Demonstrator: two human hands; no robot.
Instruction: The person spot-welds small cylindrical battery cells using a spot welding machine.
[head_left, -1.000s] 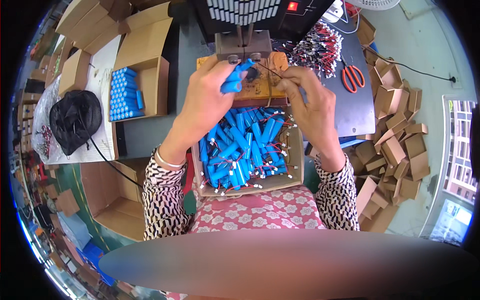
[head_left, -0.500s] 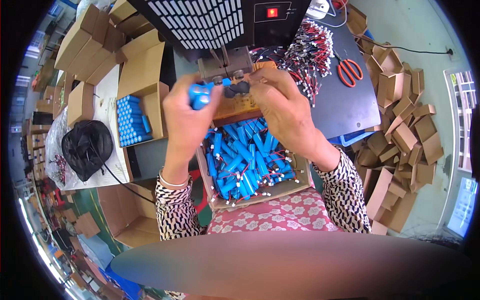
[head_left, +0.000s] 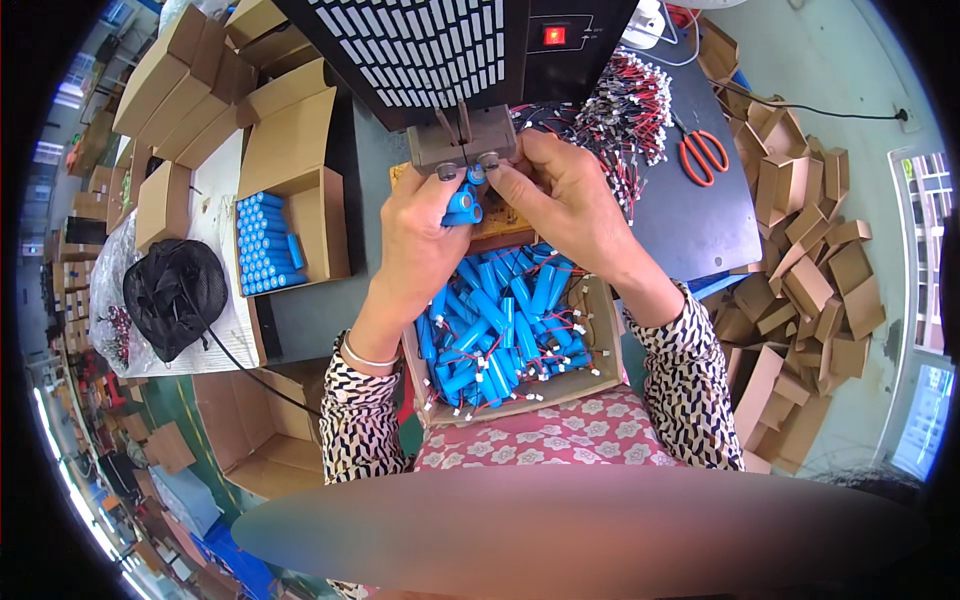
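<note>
Head view: the left hand (head_left: 420, 235) is clamped on a pair of smooth blue cylindrical battery cells (head_left: 463, 205), pressing their ends up against the grey metal head (head_left: 463, 150) of a black welding machine (head_left: 450, 45). The right hand (head_left: 565, 200) pinches at the cells' top. Just below, an open cardboard box (head_left: 600, 345) holds a loose heap of wired blue cells (head_left: 500, 325). Orange-handled scissors (head_left: 703, 152) lie on the table (head_left: 690, 225).

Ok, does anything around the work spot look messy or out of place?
Mostly the right side: folded brown cardboard pieces lie strewn in a loose heap. The blue cells in the open box are jumbled, wires tangled. Both hands hold steady at the machine.
</note>
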